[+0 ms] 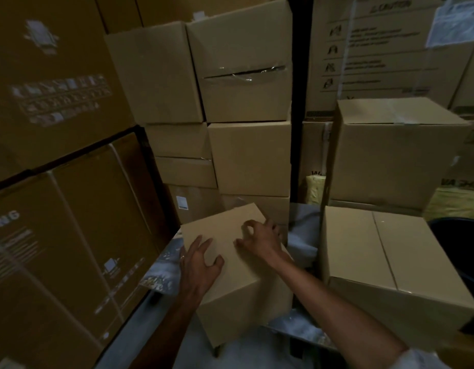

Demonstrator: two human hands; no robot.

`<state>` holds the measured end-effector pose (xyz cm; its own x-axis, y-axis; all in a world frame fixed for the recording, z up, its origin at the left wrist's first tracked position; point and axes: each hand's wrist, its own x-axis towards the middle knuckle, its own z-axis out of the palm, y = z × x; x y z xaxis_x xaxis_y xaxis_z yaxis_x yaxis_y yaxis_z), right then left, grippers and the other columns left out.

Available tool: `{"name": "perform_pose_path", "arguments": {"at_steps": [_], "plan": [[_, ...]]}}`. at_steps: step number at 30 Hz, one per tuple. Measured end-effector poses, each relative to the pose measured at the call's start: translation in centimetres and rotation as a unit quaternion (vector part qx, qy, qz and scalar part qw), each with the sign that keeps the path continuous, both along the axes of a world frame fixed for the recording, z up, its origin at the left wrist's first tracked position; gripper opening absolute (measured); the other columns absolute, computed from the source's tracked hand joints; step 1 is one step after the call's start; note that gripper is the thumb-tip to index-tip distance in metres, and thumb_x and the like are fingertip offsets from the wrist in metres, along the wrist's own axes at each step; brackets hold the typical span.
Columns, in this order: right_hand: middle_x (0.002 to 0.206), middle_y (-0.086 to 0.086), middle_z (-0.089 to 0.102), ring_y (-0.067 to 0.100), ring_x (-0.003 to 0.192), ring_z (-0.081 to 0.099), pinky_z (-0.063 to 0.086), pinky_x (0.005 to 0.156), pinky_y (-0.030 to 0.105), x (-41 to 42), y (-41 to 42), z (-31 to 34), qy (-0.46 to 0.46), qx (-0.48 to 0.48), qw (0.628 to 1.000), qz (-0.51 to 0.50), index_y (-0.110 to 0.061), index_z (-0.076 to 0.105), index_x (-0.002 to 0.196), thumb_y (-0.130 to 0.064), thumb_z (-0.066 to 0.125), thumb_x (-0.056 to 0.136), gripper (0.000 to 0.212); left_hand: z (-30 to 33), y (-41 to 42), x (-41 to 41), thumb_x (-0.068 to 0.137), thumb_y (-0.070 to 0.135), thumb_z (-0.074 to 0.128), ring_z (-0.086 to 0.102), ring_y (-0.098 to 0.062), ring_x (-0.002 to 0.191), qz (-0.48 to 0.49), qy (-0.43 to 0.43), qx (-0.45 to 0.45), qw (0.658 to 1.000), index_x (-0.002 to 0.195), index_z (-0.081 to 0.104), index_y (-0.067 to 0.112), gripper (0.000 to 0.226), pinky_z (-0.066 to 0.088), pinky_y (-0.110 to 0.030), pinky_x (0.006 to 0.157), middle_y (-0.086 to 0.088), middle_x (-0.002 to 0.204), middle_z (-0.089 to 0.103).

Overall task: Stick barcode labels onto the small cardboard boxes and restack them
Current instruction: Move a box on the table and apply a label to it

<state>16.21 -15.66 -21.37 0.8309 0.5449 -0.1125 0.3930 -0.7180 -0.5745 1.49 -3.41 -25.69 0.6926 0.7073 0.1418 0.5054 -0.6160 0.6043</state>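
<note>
A plain small cardboard box (227,235) sits tilted on a metal surface (164,259) low in the middle of the view. My left hand (198,265) lies on its top near the left edge, fingers spread. On the right part of the same top rests my right hand (259,239), fingertips bent and touching the cardboard. I see no label on this box. Behind it rises a stack of similar plain boxes (249,158), and one low box in that stack carries a small white label (182,202).
Large printed cartons (65,249) wall off the left. Two taped boxes stand stacked at the right, the lower (385,259) close to my right forearm, the upper (390,153) above it. A dark bin (459,246) sits at the far right.
</note>
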Motion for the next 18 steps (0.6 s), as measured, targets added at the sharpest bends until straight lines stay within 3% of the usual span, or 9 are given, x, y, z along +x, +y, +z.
{"name": "perform_pose_path", "arguments": {"at_steps": [3,5,7,11,18], "plan": [[0.151,0.015,0.029,0.041,0.142,0.027,0.029,0.115,0.047,-0.2,-0.7,1.0,0.015,0.008,1.0,-0.003,-0.037,0.052,0.142,-0.052,0.077,0.082,0.067,1.3,-1.0,-0.2,0.065,0.067,0.046,0.039,-0.031,0.145,0.003,-0.02,-0.003,1.0,0.141,0.059,0.018,0.092,0.027,-0.05,0.121,-0.006,0.155,0.047],[0.152,0.014,0.027,0.041,0.142,0.026,0.029,0.115,0.048,-0.4,-1.0,1.8,0.012,0.015,1.0,-0.009,-0.038,0.051,0.142,-0.052,0.078,0.081,0.068,2.3,-1.7,-0.2,0.07,0.058,0.062,0.041,-0.03,0.144,0.007,-0.04,-0.015,0.999,0.139,0.061,0.016,0.081,0.028,-0.048,0.122,-0.006,0.154,0.049],[0.151,0.012,0.027,0.04,0.141,0.025,0.029,0.115,0.051,-0.6,-1.4,2.6,0.006,0.038,0.999,-0.013,-0.038,0.049,0.143,-0.05,0.079,0.081,0.07,3.4,-2.1,-0.3,0.079,0.04,0.077,0.04,-0.029,0.144,0.018,-0.055,-0.013,0.998,0.136,0.064,0.015,0.064,0.028,-0.04,0.122,-0.005,0.155,0.048],[0.146,0.009,0.03,0.038,0.138,0.03,0.029,0.115,0.049,-1.0,-2.4,4.7,-0.017,0.076,0.997,-0.018,-0.038,0.048,0.144,-0.05,0.077,0.082,0.069,5.4,-2.9,-0.5,0.082,0.022,0.08,0.041,-0.027,0.143,0.032,-0.1,0.015,0.994,0.13,0.07,0.014,0.049,0.019,-0.021,0.113,-0.003,0.155,0.048],[0.152,0.008,0.021,0.034,0.137,0.028,0.029,0.117,0.05,-2.5,-5.4,8.9,-0.113,0.124,0.985,-0.03,-0.037,0.048,0.143,-0.052,0.071,0.084,0.064,9.2,-5.3,-1.0,0.083,0.019,0.08,0.029,-0.022,0.151,0.023,-0.194,0.047,0.98,0.14,0.061,0.018,0.06,0.027,-0.033,0.118,0.001,0.164,0.032]]}}
